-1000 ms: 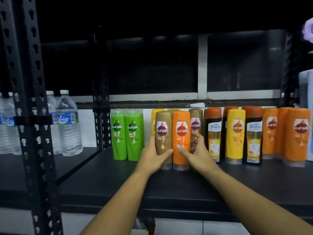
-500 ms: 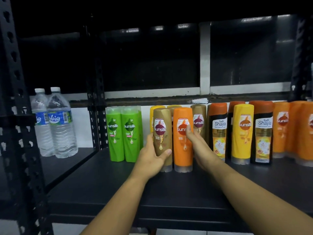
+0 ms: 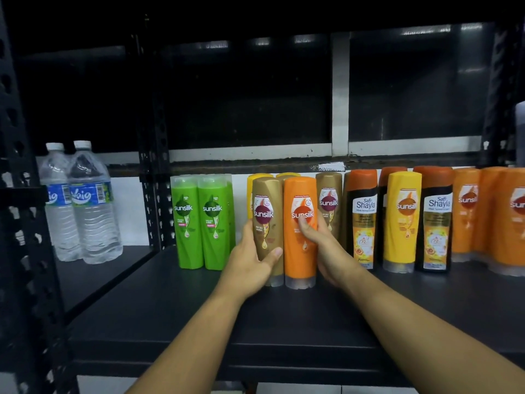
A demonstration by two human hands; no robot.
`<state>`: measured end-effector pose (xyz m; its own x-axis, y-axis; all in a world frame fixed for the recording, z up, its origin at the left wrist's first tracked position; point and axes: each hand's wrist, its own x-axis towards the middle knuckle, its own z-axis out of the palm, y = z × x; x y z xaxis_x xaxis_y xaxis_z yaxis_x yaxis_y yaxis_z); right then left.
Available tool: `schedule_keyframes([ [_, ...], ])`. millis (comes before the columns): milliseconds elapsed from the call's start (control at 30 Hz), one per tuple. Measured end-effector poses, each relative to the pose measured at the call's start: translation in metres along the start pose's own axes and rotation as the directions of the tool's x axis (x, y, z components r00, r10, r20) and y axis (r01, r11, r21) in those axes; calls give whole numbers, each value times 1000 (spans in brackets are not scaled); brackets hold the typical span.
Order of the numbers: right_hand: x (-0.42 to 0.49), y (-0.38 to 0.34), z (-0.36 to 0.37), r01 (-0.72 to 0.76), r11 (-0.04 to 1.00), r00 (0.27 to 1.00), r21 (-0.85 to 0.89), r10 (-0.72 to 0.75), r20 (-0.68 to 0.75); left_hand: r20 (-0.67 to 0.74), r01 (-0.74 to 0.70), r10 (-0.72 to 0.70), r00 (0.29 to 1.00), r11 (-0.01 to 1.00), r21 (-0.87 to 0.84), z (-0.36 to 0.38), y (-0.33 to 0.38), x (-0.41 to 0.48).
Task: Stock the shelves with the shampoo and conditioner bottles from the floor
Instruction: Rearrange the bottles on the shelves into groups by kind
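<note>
On the dark shelf [image 3: 184,322], the left hand [image 3: 250,265] grasps an upright gold bottle [image 3: 267,200] and the right hand [image 3: 324,245] grasps the orange bottle [image 3: 298,257] touching its right side. Two green bottles [image 3: 201,223] stand just left, and further bottles stand in a row to the right.

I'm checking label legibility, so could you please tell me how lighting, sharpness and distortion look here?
Head view: nearly black up top, with glare streaks on the back panel; the brown bottle in the left hand and orange bottle in the right hand are well lit, brand names sharp, small print unreadable; right-edge orange bottles blur; left rack upright bows.
</note>
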<state>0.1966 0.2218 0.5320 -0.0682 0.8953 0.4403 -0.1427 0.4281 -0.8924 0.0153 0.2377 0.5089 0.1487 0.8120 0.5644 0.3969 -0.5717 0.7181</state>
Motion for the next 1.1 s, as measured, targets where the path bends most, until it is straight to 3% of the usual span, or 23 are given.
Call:
schedule_keyframes([
  [300,-10,-2,0,-12,1000,999,16,12,40,69,-24,26,997,999,-41,-3,8,-5],
  [567,-39,-15,-4,72,991,997,-115,-73,4,153,-30,47,987,993,-114,0,14,-12],
  [933,-82,-37,-46,107,958,978,-267,-150,-145,307,-42,64,950,996,-76,44,53,-22],
  [1100,-95,-48,-75,114,944,954,-308,-190,-230,301,-91,98,949,995,-37,83,80,-22],
])
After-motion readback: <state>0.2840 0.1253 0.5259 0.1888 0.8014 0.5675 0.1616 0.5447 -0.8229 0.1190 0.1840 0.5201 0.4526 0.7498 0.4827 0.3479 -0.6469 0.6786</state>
